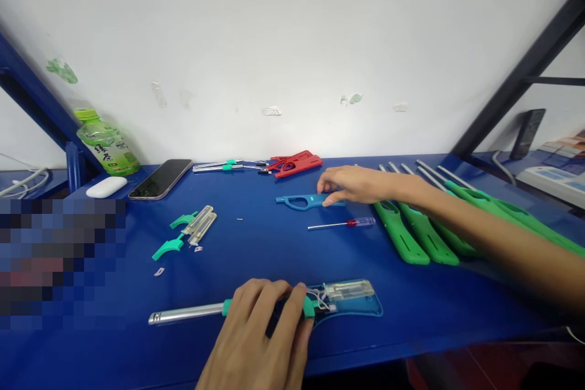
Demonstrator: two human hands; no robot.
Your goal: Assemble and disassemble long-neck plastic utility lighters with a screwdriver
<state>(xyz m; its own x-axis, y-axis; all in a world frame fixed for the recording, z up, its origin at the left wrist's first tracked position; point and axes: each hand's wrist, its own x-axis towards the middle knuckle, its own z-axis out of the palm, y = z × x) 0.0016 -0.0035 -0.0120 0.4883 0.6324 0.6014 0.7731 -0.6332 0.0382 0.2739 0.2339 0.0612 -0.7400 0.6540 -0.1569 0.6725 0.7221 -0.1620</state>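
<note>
My left hand point(262, 332) curls over an opened utility lighter near the table's front edge. Its metal tube point(185, 314) points left. The blue lower casing point(365, 308) cradles a clear fuel tank point(350, 289), thin wires and a teal trigger point(309, 306); the middle is hidden under my fingers. Farther back, my right hand point(350, 184) has thumb and fingers closed at the right end of a loose blue casing half point(299, 202), which lies at the table surface. Just in front of it is a screwdriver point(342, 223) with a red and clear handle.
Green lighters point(411, 244) lie at right under my forearm. Red casing halves point(297, 163) and metal tubes point(219, 166) are by the wall. At left are clear tanks point(202, 225), teal triggers point(168, 248), a phone point(161, 180), a white case point(106, 187) and a bottle point(109, 146).
</note>
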